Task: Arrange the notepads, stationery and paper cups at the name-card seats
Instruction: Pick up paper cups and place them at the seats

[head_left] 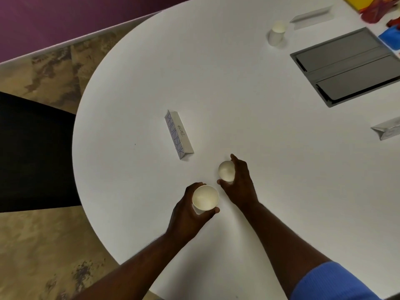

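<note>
Each hand grips a paper cup, the right hand (238,180) with its cup (226,171) low beside the name card (178,134), the left hand (188,211) with its cup (205,198) raised; I reckon the right one gets set down next.

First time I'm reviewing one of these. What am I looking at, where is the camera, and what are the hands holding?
There is no machine here: a person works with bare hands. The single picture comes from a camera worn on their head, looking down. The left hand grips the first paper cup. The right hand grips the second paper cup, near a folded name card lettered PHUNSUK. Both are over a white table. Farther off, a third paper cup stands by a far name card, and a grey panel is set into the tabletop.
</note>
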`<state>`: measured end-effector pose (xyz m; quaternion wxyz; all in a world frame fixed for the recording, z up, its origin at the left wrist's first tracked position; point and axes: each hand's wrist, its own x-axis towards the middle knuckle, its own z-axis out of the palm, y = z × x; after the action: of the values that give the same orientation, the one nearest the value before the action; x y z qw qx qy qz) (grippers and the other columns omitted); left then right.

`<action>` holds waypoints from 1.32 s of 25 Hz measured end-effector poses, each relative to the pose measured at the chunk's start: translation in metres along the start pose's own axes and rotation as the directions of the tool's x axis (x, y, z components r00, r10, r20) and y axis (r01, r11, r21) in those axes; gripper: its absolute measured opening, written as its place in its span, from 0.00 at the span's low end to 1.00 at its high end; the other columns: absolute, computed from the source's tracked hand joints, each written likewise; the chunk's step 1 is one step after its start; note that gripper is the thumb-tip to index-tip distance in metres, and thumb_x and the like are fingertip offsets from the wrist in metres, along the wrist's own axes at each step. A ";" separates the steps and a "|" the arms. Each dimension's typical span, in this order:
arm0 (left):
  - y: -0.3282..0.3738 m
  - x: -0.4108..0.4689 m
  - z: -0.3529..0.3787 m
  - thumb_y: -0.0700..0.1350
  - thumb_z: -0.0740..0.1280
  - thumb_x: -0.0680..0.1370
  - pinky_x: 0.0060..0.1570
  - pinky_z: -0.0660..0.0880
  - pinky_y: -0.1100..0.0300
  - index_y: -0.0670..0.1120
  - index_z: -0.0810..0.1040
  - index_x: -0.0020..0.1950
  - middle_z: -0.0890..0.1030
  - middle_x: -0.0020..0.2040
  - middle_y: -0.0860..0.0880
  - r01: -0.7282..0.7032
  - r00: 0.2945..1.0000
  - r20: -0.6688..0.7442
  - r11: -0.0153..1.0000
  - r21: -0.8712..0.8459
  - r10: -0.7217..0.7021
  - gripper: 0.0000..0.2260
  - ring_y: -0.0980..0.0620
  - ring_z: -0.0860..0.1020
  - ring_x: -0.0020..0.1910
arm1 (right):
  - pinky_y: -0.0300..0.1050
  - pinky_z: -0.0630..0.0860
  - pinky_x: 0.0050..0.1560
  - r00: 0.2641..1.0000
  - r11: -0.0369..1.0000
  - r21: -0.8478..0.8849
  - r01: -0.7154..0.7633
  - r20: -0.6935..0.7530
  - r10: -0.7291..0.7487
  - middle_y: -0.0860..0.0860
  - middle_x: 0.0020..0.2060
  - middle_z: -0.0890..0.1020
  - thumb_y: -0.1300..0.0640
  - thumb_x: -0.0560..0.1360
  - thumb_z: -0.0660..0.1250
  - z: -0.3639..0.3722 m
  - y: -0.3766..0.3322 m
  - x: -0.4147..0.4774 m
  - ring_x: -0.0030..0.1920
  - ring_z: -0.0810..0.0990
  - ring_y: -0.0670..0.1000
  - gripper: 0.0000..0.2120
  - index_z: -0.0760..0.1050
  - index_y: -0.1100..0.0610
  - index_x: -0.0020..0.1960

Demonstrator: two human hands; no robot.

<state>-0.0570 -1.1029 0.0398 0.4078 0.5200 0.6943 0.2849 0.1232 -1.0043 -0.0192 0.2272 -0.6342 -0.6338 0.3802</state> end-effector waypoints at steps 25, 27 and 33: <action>0.070 -0.096 -0.009 0.67 0.78 0.65 0.52 0.74 0.67 0.71 0.64 0.67 0.75 0.65 0.70 -0.192 0.970 -0.164 0.980 -0.055 0.181 0.35 0.68 0.75 0.62 | 0.56 0.70 0.73 0.972 0.970 0.153 0.188 -0.170 -0.161 0.45 0.74 0.66 0.62 0.73 0.74 -0.085 -0.010 -0.143 0.75 0.67 0.46 0.41 0.59 0.49 0.80; 0.073 -0.118 -0.003 0.67 0.78 0.65 0.52 0.74 0.67 0.71 0.64 0.67 0.75 0.64 0.71 -0.195 0.967 -0.179 0.979 -0.059 0.182 0.35 0.68 0.74 0.61 | 0.53 0.70 0.73 0.961 0.957 0.179 0.226 -0.199 -0.190 0.42 0.73 0.67 0.62 0.74 0.73 -0.094 -0.011 -0.166 0.73 0.69 0.45 0.39 0.60 0.48 0.79; 0.087 -0.178 0.019 0.67 0.78 0.64 0.51 0.70 0.78 0.75 0.62 0.65 0.74 0.63 0.73 -0.261 0.960 -0.128 0.963 -0.066 0.251 0.35 0.70 0.74 0.61 | 0.51 0.71 0.72 0.944 0.926 0.243 0.288 -0.237 -0.231 0.43 0.71 0.70 0.61 0.77 0.72 -0.117 -0.021 -0.231 0.72 0.71 0.46 0.33 0.64 0.49 0.78</action>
<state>0.0247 -1.2476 0.1496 0.3468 0.5705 0.6318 0.3938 0.2216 -1.2048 0.1129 0.4253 -0.5423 -0.6268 0.3636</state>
